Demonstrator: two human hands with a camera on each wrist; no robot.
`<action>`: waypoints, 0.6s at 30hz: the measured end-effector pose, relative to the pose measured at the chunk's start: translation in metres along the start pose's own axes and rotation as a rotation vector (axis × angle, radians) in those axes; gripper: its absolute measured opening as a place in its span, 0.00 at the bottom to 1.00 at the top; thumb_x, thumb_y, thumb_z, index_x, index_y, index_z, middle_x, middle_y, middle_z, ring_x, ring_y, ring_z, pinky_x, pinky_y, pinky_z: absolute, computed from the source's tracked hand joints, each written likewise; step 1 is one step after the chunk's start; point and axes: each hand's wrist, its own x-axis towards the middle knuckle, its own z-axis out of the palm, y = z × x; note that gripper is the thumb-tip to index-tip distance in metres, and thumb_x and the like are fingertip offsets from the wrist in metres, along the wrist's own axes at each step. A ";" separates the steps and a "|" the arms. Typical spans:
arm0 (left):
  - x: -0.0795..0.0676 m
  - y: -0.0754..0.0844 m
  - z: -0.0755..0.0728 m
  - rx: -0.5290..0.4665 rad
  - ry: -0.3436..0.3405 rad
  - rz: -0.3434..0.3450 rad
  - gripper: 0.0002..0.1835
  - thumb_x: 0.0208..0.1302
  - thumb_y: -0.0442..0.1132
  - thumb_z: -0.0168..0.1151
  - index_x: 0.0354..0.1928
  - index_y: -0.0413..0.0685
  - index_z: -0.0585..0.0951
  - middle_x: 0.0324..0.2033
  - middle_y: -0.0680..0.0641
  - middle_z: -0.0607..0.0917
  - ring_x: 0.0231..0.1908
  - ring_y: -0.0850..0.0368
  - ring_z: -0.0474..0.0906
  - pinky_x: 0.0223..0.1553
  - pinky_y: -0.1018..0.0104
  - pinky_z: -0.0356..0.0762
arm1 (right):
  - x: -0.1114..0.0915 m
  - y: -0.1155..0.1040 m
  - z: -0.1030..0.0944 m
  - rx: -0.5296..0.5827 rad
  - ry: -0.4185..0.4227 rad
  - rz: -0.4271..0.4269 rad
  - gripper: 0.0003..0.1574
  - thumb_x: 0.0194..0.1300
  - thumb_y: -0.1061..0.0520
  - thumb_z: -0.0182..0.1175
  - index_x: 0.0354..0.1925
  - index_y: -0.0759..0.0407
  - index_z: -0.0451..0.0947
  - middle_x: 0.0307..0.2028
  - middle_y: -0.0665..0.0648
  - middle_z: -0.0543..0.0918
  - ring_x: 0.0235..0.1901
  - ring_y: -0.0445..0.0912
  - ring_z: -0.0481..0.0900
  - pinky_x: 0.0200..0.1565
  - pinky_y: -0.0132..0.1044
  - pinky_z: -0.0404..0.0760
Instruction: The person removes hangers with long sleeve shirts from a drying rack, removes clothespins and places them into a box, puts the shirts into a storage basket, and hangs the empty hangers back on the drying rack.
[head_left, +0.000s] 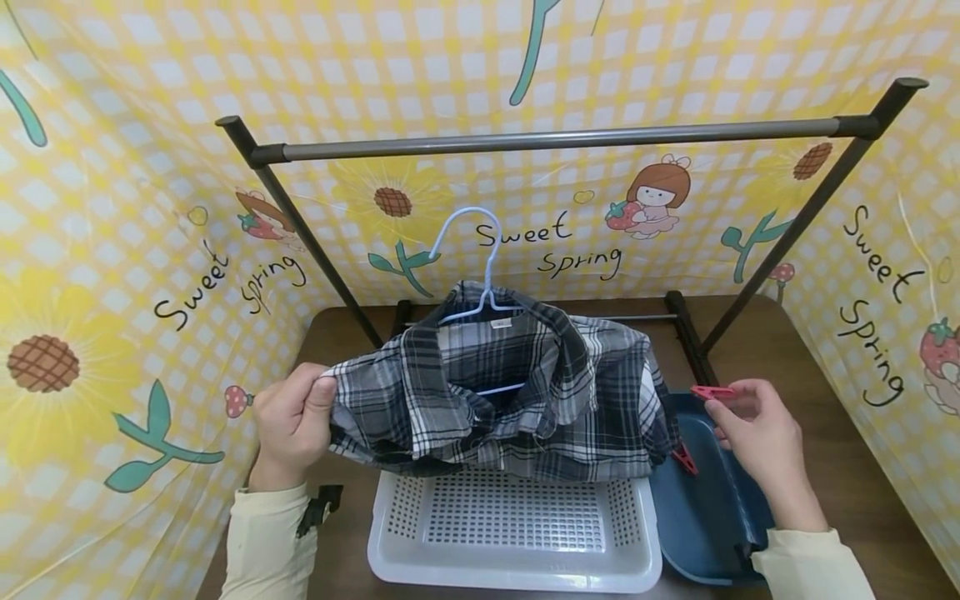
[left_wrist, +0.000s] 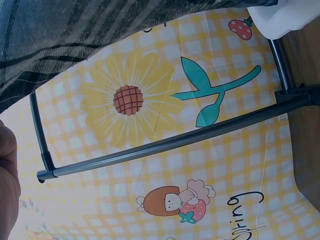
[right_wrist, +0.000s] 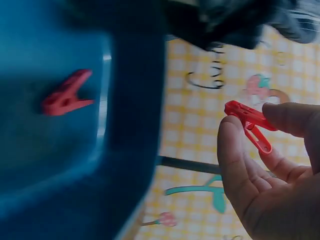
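A grey and black plaid shirt is draped on a light blue hanger, its hook sticking up out of the collar. My left hand grips the shirt's left shoulder end, the thumb on top. Over the blue tray, my right hand pinches a red clothespin between thumb and fingers, apart from the shirt. Another red clothespin lies in the blue tray. In the left wrist view only a dark fold of the shirt and part of the hand show.
Behind the shirt stands a dark metal rack with a horizontal bar. A white perforated basket sits below the shirt on the brown table. Yellow checked cloth walls the space on the back and sides.
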 end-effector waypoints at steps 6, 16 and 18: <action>0.000 -0.001 0.000 -0.005 0.003 -0.004 0.30 0.77 0.54 0.53 0.22 0.36 0.76 0.15 0.44 0.76 0.14 0.55 0.69 0.18 0.63 0.67 | 0.002 0.023 0.016 -0.076 -0.056 0.055 0.28 0.73 0.52 0.62 0.59 0.67 0.65 0.44 0.71 0.80 0.30 0.53 0.83 0.30 0.42 0.83; 0.001 -0.001 0.000 -0.012 0.001 0.009 0.31 0.77 0.54 0.53 0.22 0.36 0.75 0.15 0.44 0.75 0.13 0.55 0.68 0.17 0.62 0.66 | 0.008 0.045 0.035 -0.215 -0.189 0.050 0.22 0.69 0.57 0.63 0.51 0.71 0.68 0.42 0.73 0.79 0.36 0.60 0.78 0.35 0.52 0.81; 0.001 -0.001 0.000 -0.009 0.000 0.007 0.30 0.77 0.54 0.53 0.22 0.36 0.75 0.16 0.44 0.75 0.13 0.54 0.68 0.18 0.61 0.66 | 0.010 0.049 0.038 -0.255 -0.218 0.061 0.21 0.69 0.57 0.63 0.50 0.72 0.69 0.40 0.72 0.79 0.35 0.60 0.77 0.34 0.52 0.80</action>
